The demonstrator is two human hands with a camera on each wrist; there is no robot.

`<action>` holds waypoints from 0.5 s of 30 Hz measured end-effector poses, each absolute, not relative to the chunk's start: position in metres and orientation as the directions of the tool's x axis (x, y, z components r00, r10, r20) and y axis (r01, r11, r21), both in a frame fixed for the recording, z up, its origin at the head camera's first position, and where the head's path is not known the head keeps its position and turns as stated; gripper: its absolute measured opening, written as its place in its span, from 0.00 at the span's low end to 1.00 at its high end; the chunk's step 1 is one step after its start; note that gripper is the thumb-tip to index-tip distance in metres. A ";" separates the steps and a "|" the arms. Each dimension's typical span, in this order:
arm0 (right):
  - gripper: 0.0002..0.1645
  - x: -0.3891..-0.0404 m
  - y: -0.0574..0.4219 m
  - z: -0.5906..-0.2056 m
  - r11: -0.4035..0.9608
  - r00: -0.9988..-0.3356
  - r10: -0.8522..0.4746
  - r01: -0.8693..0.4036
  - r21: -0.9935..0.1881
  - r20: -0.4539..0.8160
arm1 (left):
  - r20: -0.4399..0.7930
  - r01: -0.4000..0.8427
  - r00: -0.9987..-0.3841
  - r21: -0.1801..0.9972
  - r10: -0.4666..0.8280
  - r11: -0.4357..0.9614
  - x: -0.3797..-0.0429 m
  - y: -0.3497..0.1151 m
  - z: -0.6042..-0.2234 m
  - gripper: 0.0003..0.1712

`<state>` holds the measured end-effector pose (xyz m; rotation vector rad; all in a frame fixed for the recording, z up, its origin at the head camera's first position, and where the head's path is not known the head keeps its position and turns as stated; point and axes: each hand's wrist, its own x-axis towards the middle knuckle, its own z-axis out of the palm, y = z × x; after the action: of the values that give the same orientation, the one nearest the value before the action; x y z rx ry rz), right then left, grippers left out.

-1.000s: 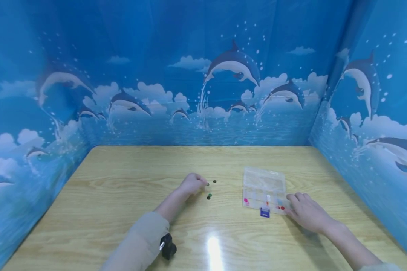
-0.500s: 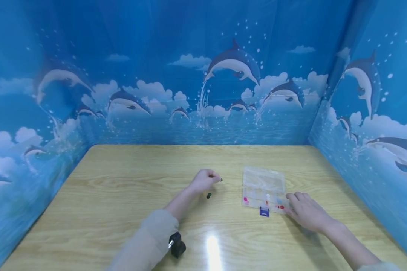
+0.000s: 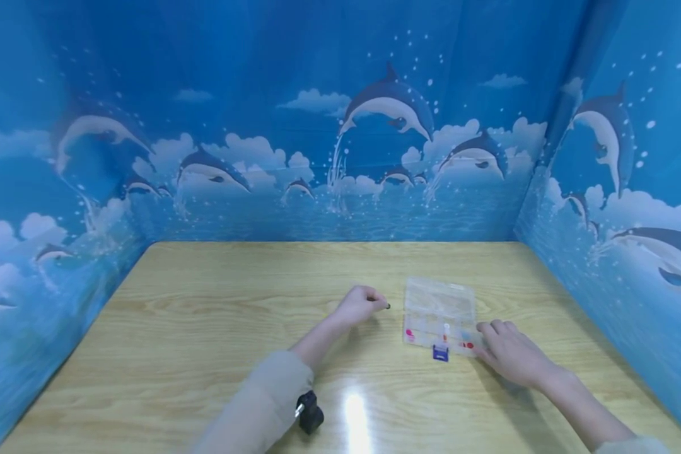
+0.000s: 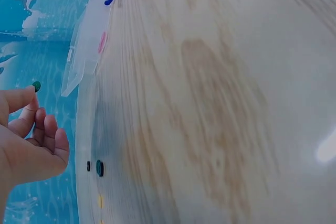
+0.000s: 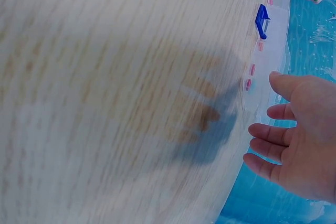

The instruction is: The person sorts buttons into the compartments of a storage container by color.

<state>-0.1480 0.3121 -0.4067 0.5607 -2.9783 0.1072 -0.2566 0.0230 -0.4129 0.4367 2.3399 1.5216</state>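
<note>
My left hand point(image 3: 363, 305) pinches a small green disc point(image 4: 37, 86), button-like, between thumb and index fingertip, above the table to the left of a clear plastic compartment box point(image 3: 439, 297). The box lies with its lid open toward the back; a blue latch point(image 3: 440, 353) sticks out at its front. Pink pieces point(image 3: 409, 333) sit in a left compartment, and a red disc point(image 3: 469, 345) in a right one. At the box's right edge is my right hand point(image 3: 511, 354), its fingers relaxed and holding nothing. Whether it touches the box is unclear.
On the wooden table point(image 3: 204, 328), a dark green disc point(image 4: 100, 168), a thin black disc point(image 4: 88, 166) and yellow pieces point(image 4: 100, 201) lie below my left hand; in the head view my left arm hides them. A blue dolphin-print curtain point(image 3: 250, 126) surrounds the table's back and sides.
My left hand has picked up the green disc and moved right with it toward the box. Its arm now covers the loose discs in the head view. My right hand has stayed in place.
</note>
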 end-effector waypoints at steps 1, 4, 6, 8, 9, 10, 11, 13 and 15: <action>0.25 -0.148 0.312 -0.407 0.929 -0.925 -0.359 -0.367 -0.047 0.121 | -0.097 0.081 -0.901 0.920 0.423 0.384 -0.256 0.025 -0.413 0.06; 0.25 -0.149 0.312 -0.407 0.928 -0.924 -0.362 -0.369 -0.044 0.122 | -0.106 0.077 -0.893 0.922 0.437 0.380 -0.256 0.031 -0.414 0.06; 0.25 -0.149 0.312 -0.408 0.928 -0.924 -0.362 -0.369 -0.044 0.123 | -0.109 0.075 -0.889 0.923 0.445 0.376 -0.255 0.035 -0.414 0.06; 0.25 -0.149 0.313 -0.407 0.928 -0.924 -0.361 -0.369 -0.046 0.123 | -0.105 0.081 -0.885 0.925 0.454 0.372 -0.255 0.039 -0.414 0.06; 0.25 -0.149 0.313 -0.408 0.928 -0.924 -0.361 -0.369 -0.047 0.123 | -0.100 0.089 -0.883 0.924 0.459 0.373 -0.254 0.041 -0.413 0.06; 0.25 -0.149 0.313 -0.408 0.928 -0.924 -0.361 -0.369 -0.046 0.123 | -0.096 0.097 -0.881 0.922 0.464 0.375 -0.254 0.043 -0.412 0.06; 0.25 -0.149 0.313 -0.408 0.928 -0.924 -0.362 -0.370 -0.047 0.123 | -0.093 0.103 -0.878 0.921 0.469 0.375 -0.253 0.045 -0.411 0.06; 0.25 -0.149 0.313 -0.408 0.928 -0.925 -0.361 -0.368 -0.048 0.122 | -0.087 0.115 -0.873 0.919 0.479 0.377 -0.252 0.050 -0.410 0.06; 0.25 -0.148 0.314 -0.408 0.930 -0.926 -0.357 -0.365 -0.047 0.120 | -0.082 0.123 -0.870 0.919 0.487 0.375 -0.251 0.055 -0.410 0.06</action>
<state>-0.1484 0.3137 -0.4083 0.5589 -2.9782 0.1033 -0.2506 0.0547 -0.4101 0.5335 2.3008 1.4939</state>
